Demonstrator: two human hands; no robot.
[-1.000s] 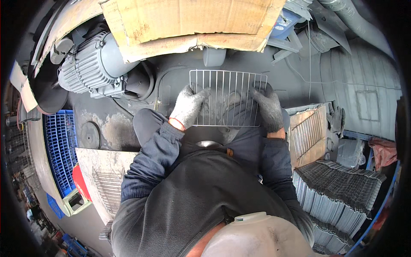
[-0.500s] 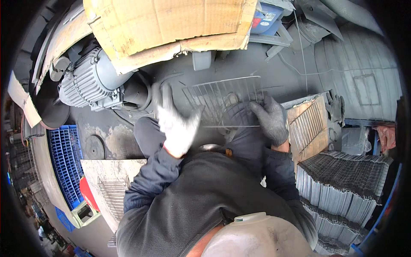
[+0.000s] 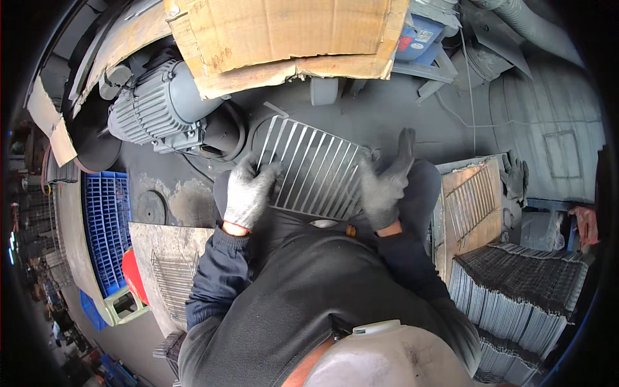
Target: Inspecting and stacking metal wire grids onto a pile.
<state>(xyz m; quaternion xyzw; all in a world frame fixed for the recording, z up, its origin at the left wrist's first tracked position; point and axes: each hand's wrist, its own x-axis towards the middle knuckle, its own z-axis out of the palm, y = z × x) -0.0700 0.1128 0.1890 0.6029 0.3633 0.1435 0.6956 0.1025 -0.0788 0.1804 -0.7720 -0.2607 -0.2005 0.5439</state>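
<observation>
I see a rectangular wire grille of thin pale metal rods [image 3: 314, 169], tilted, its far corner up toward the grey electric motor [image 3: 158, 109] and its near edge over my lap, above the dark grey floor [image 3: 387, 109]. Overhead lies a torn sheet of brown corrugated cardboard [image 3: 284, 32]; beside its right end sits a blue container with a red-and-white label [image 3: 419, 35]. At my left stands a blue plastic crate [image 3: 103, 226] with a red object [image 3: 132, 274] below it. At my right are a stack of like grilles [image 3: 516, 284] and a wooden-framed jig [image 3: 471, 203] holding one. My left hand [image 3: 248, 192], grey-gloved, closes its fingers on the grille's left edge. My right hand [image 3: 385, 180], also gloved, is spread open, palm against the grille's right edge, fingers pointing up.
</observation>
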